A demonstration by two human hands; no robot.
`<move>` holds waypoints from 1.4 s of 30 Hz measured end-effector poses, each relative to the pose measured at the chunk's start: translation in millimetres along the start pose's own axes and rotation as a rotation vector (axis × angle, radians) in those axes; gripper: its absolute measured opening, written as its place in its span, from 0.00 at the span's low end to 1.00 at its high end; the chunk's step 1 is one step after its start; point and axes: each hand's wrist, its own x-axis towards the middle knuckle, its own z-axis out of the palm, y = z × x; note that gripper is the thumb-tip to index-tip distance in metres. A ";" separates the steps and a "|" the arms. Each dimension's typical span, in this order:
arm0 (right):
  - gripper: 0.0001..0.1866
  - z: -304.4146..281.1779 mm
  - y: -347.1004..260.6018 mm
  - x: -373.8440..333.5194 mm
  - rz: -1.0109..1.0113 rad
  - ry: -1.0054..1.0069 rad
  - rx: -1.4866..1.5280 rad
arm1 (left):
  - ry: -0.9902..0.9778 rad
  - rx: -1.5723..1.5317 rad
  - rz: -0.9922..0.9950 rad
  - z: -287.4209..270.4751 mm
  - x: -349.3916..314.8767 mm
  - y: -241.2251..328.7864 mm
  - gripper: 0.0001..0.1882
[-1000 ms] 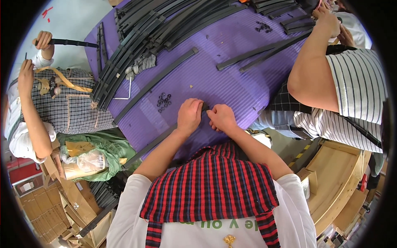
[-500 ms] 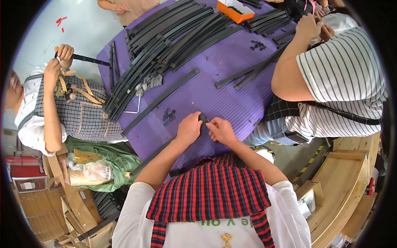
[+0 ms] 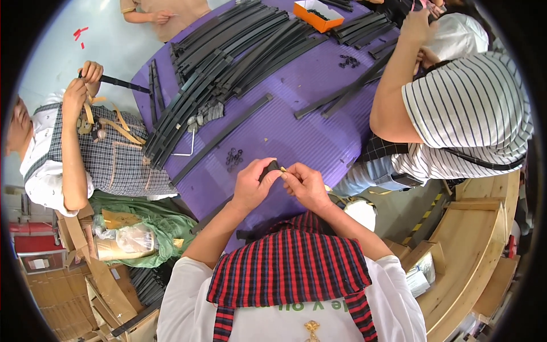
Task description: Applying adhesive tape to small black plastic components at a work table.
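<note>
My left hand [image 3: 252,183] is closed round the end of a long flat black strip [image 3: 273,166]; the strip runs back beneath my left forearm toward the table's near edge. Close against that end, my right hand [image 3: 308,186] pinches a tiny yellowish piece [image 3: 283,169] between thumb and forefinger. Its exact kind is too small to make out. Just left of my hands lies a small heap of black ring-like parts [image 3: 234,158] on the purple ribbed tabletop [image 3: 319,145]. Another black strip [image 3: 228,134] lies slanted beyond that heap.
A large stack of black strips [image 3: 228,54] covers the far left of the table, with an orange box [image 3: 319,18] behind. A bent metal rod [image 3: 192,142] sticks out beside the stack. Co-workers sit left and right; the striped sleeve [image 3: 456,97] is close. Wooden boards [image 3: 467,245] stand low right.
My right fingertips now show a yellowish piece at the strip's end. Both hands have shifted slightly nearer me. The right co-worker's raised hand has moved farther away, and the view has shifted a little.
</note>
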 end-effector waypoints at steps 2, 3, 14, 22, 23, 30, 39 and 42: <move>0.12 -1.5 -4.9 -0.2 0.018 -0.048 0.051 | 0.006 0.015 0.034 -1.0 3.6 -0.8 0.15; 0.12 -1.9 -15.7 0.6 0.011 -0.048 0.041 | 0.003 -0.003 0.047 -4.0 8.8 1.7 0.14; 0.24 7.0 -35.1 -35.4 -0.090 -0.151 -0.231 | 0.004 -0.035 0.114 -1.9 -24.2 3.7 0.16; 0.13 13.8 -46.3 -42.4 -0.020 -0.068 -0.248 | 0.104 -0.063 0.278 -4.2 -23.4 9.6 0.16; 0.11 13.6 -44.0 -41.7 -0.037 -0.061 -0.230 | 0.102 -0.073 0.266 -4.3 -22.4 10.2 0.16; 0.10 2.9 -52.8 -39.7 0.176 -0.135 -0.166 | 0.098 -0.006 0.226 -6.3 -21.2 8.7 0.16; 0.23 0.6 -40.7 -35.9 0.045 -0.285 -0.042 | 0.046 -0.001 0.234 -2.3 -33.5 14.1 0.15; 0.15 5.8 -33.9 -38.7 0.053 -0.208 -0.117 | 0.091 -0.008 0.257 -0.2 -31.8 14.1 0.15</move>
